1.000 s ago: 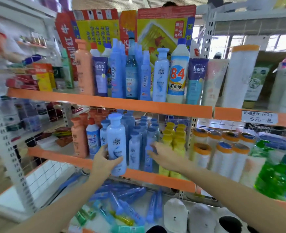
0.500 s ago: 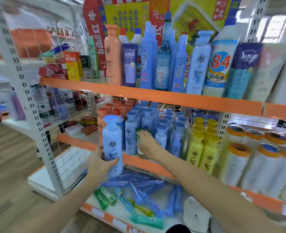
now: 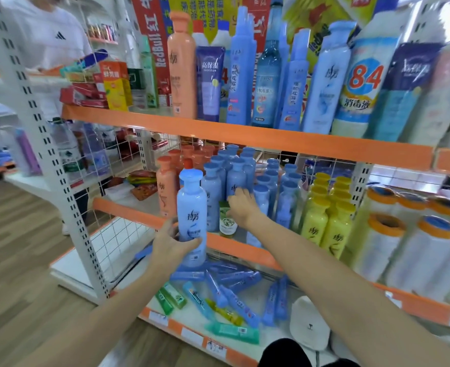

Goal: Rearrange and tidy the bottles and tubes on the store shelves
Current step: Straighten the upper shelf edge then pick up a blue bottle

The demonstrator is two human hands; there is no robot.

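Left hand (image 3: 171,245) wrapped around the lower body of a pale blue bottle (image 3: 192,215), fingers (image 3: 192,242) curled on the front of it, thumb side behind. Bottle held upright, just in front of the orange edge of the middle shelf (image 3: 245,250), not standing on it. Right hand (image 3: 241,206) reaching deeper into the same shelf, among the standing blue bottles (image 3: 235,178); fingers partly bent and touching one of them, just above a small green-labelled bottle (image 3: 228,218). Whether these fingers really clamp something, cannot tell.

On the lower shelf (image 3: 192,337), many blue tubes (image 3: 241,300) lying in disorder, with some green tubes (image 3: 171,298) beside. To the right on the middle shelf, yellow bottles (image 3: 324,223) in neat rows; to the left, orange bottles (image 3: 167,189).

About handling, as a judgement only: held bottle looks like smooth hard plastic, probably full, so moderately heavy and a little slippery. Best taken at the wide middle of the body, as now, not at the cap, which may be loose. Narrow base and tall shape, so easy to tip over and to knock down the neighbours when pushed into a row; better set down straight, base first, into a free gap. Tubes below surely lighter and soft, easy to squeeze; better gripped near the stiff cap end and gathered few at once.
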